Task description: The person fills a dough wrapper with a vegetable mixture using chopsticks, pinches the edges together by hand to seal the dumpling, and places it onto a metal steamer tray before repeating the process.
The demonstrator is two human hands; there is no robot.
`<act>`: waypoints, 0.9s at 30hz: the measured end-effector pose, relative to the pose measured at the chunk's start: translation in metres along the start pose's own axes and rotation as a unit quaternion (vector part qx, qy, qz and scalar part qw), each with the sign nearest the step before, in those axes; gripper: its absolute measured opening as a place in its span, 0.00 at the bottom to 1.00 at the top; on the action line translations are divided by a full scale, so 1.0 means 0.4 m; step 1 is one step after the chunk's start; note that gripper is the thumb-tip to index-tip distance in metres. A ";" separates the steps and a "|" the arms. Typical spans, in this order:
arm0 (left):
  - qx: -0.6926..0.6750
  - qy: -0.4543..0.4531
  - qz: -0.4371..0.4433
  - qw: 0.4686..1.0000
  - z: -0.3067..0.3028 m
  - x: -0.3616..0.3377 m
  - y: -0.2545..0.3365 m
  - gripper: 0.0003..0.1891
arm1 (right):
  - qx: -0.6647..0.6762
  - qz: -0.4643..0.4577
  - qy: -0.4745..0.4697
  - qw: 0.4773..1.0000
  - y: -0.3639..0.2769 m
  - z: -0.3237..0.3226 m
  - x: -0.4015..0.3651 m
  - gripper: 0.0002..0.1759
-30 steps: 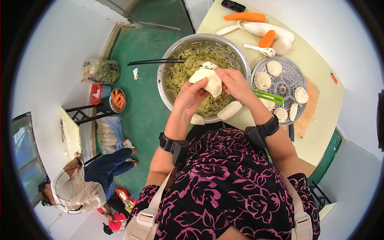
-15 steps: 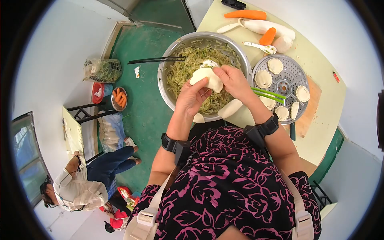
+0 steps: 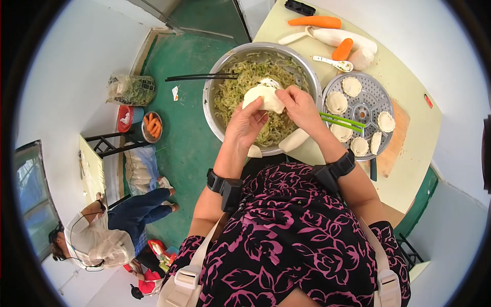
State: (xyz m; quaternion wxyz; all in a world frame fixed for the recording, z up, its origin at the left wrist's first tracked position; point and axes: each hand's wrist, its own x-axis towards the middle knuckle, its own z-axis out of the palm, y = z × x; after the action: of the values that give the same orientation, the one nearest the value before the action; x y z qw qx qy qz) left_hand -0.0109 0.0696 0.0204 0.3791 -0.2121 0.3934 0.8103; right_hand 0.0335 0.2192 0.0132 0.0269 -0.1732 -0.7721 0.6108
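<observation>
A round white dough wrapper (image 3: 263, 97) is cupped in my left hand (image 3: 245, 124) over a big steel bowl (image 3: 217, 71) of shredded green filling. My right hand (image 3: 299, 106) pinches the wrapper's upper right edge, where a bit of filling shows. Both hands hold the same piece of dough above the bowl's near half.
Black chopsticks (image 3: 199, 78) rest across the bowl's left rim. Green chopsticks (image 3: 342, 121) lie beside a perforated steamer tray (image 3: 365, 106) with several filled dumplings. Carrots (image 3: 314, 21), a white radish (image 3: 341, 37) and a spoon (image 3: 333, 63) lie beyond. Another person (image 3: 97, 236) crouches on the floor at lower left.
Both hands with the dough wrapper have shifted slightly up over the bowl. My right fingers have closed tighter on its edge, folding it.
</observation>
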 end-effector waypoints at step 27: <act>-0.114 -0.006 -0.017 0.993 -0.011 0.011 -0.026 0.17 | 0.182 0.103 -0.024 0.978 0.004 0.032 -0.015 0.22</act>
State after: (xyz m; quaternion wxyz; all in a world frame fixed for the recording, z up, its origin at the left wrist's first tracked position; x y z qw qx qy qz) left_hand -0.0054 0.0724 0.0101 0.3683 -0.2557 0.2930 0.8445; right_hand 0.0364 0.2057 0.0097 -0.0234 -0.2295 -0.6262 0.7447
